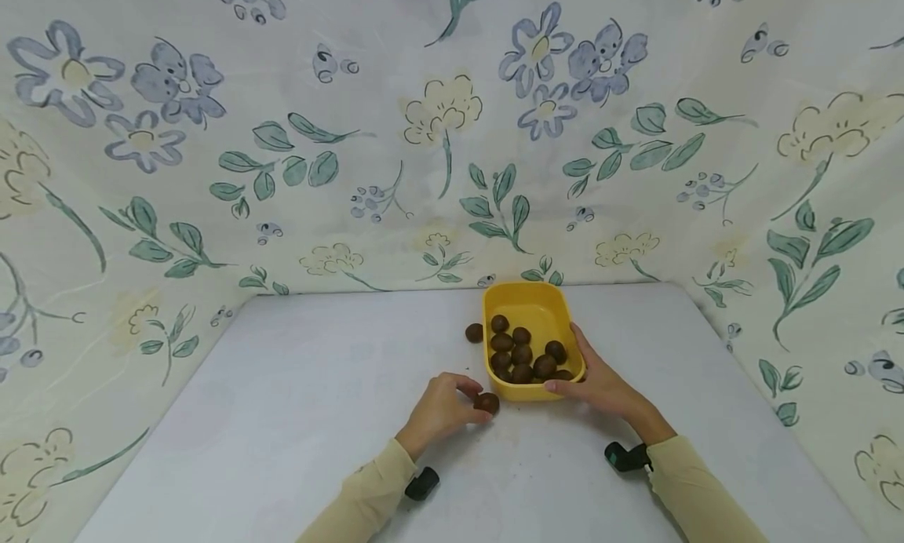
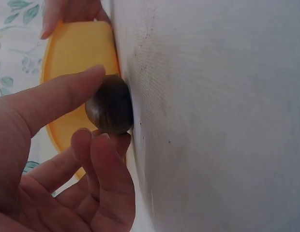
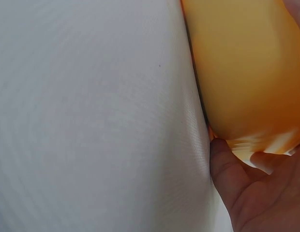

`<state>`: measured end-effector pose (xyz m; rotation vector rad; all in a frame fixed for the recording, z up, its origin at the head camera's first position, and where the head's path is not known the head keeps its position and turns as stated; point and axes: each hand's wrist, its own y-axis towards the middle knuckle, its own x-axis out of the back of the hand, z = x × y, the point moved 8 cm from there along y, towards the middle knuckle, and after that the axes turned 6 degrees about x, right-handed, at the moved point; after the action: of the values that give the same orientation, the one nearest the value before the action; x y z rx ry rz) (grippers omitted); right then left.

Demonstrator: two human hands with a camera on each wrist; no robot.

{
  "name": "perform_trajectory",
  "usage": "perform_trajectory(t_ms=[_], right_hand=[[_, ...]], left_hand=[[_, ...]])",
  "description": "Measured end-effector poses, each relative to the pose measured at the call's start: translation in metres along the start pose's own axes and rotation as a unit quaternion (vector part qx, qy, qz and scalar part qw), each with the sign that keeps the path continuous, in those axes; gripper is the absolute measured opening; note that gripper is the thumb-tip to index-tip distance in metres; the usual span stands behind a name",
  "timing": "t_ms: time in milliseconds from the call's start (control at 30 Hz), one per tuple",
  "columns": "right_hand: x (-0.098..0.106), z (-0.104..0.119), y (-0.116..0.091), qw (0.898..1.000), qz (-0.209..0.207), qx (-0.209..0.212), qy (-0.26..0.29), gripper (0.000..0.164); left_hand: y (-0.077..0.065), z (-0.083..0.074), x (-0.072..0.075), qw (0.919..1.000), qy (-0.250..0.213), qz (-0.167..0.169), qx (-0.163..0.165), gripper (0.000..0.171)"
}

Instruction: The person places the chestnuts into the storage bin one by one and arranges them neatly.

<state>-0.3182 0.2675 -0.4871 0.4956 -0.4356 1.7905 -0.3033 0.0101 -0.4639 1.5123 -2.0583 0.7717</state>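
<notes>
Low on the table before the yellow container, my left hand (image 1: 443,409) pinches a glossy brown chestnut (image 2: 111,104) between thumb and fingers. The chestnut is at or very near the table surface, just left of the container's front corner. My right hand (image 1: 609,384) grips the yellow plastic container (image 1: 540,298) at its front right corner, the thumb over the front rim and the fingers along the side. Several brown chestnuts (image 1: 522,355) lie inside, mostly toward its front and left. Another chestnut (image 1: 474,333) sits on the table against the container's left side.
The white table (image 1: 318,370) reaches back to a floral cloth (image 1: 395,135) that hangs behind and at both sides. The container stands near the table's back half, right of centre. Dark wrist cameras (image 1: 422,484) are strapped under both sleeves.
</notes>
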Motion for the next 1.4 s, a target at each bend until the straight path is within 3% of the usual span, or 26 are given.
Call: perform_trajectory(t_ms=[333,867,1133,1400], right_hand=[[0.000,0.002,0.000,1.000,0.004,-0.003,-0.001,0.124],[0.000,0.002,-0.001,1.000,0.003,0.000,0.005,0.124],[0.000,-0.001,0.001,1.000,0.002,-0.013,-0.006,0.125],[0.000,-0.004,0.002,1.000,0.001,-0.017,-0.003,0.126]], left_hand=[[0.002,0.004,-0.002,0.9999,0.008,0.005,0.013,0.033],[0.000,-0.001,0.001,0.9999,0.011,0.004,-0.001,0.030],[0.007,0.006,0.016,0.9999,-0.011,-0.001,0.000,0.031],[0.014,0.013,0.039,0.9986,-0.040,-0.034,0.006,0.029]])
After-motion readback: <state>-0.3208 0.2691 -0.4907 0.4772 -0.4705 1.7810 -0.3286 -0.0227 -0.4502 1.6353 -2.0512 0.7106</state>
